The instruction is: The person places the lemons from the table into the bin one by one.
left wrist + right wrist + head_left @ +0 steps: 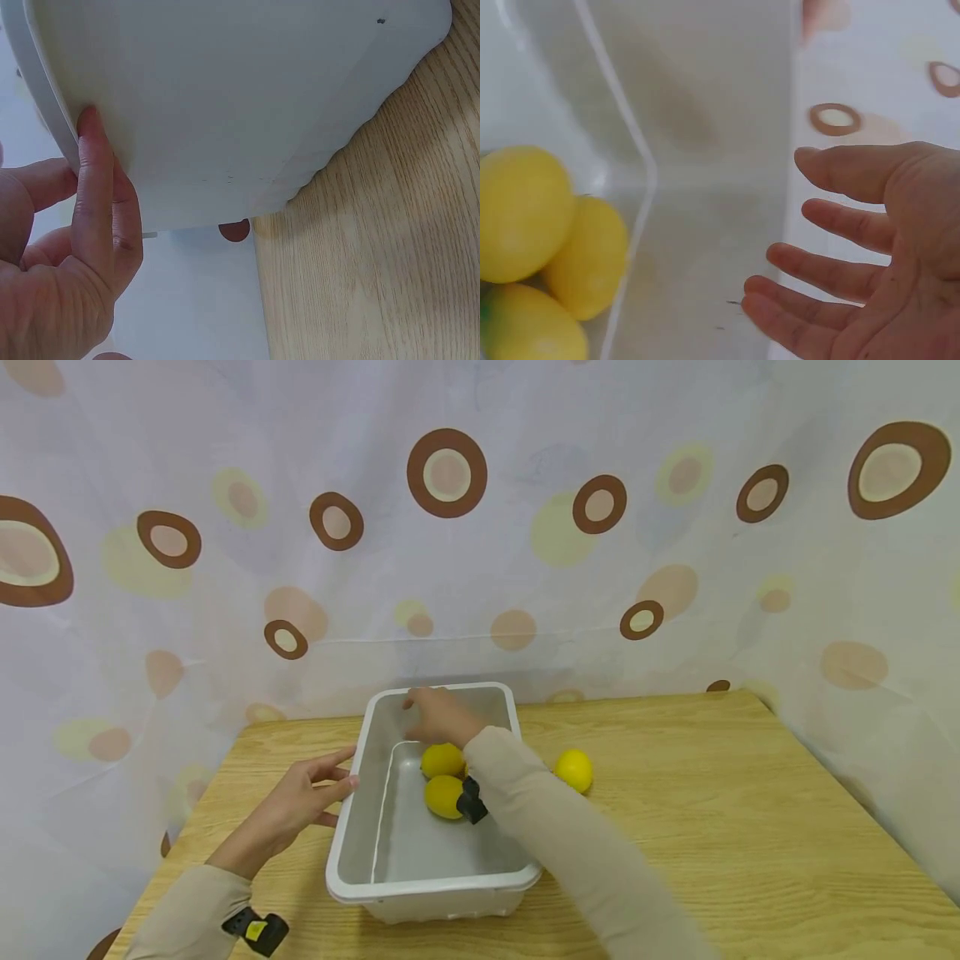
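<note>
A grey-white plastic bin [420,887] stands on the table. Inside it, yellow lemons [444,797] lie grouped, partly hidden by my right forearm in the head view; three of these lemons [523,214] show in the right wrist view. My left hand [300,797] is at the bin's left side, its fingers [94,187] touching the outer wall just under the rim. Over the far end of the bin is my right hand [438,717], holding nothing. From the right wrist, that hand [870,255] has its fingers spread apart and slightly bent.
Another yellow lemon [573,770] sits on the wooden table [720,827], just right of the bin. Behind the table hangs a pale curtain [480,568] printed with brown rings and soft spots. Black camera straps circle both sleeved wrists.
</note>
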### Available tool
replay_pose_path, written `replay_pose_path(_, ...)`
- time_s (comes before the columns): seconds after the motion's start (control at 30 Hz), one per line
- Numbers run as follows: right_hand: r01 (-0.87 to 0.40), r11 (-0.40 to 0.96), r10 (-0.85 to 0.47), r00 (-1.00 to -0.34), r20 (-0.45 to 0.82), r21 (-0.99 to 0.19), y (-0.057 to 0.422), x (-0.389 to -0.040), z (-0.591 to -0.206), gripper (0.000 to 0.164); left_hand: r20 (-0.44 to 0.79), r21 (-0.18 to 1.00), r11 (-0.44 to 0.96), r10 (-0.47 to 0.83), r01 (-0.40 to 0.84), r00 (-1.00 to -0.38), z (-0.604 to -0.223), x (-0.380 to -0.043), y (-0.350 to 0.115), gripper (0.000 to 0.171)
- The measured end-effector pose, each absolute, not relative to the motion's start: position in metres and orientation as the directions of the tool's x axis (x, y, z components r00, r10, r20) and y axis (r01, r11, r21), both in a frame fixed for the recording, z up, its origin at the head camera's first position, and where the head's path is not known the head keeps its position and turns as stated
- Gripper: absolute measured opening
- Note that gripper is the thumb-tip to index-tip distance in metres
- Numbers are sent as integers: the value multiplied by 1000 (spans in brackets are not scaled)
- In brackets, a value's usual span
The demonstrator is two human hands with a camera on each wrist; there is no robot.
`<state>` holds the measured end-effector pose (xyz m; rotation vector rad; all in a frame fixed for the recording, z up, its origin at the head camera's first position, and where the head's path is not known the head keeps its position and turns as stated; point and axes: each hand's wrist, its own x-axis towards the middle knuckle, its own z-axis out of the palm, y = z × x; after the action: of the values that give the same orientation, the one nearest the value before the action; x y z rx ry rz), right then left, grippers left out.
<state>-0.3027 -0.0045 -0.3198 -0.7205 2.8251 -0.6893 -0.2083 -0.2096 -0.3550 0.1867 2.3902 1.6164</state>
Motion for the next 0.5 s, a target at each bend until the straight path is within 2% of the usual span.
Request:
replay_pose_path(0.27,-466,750,-500,-864,59,-469,34,-291,-272,45,-136,930,365,236,-42,-962,-355,-208,-210,59)
replay_pose_path(0.5,-469,751,-461,-876,141,-465,87,-272,-251,46,-134,931,363,245,-38,-960,-354,-208,-209,58)
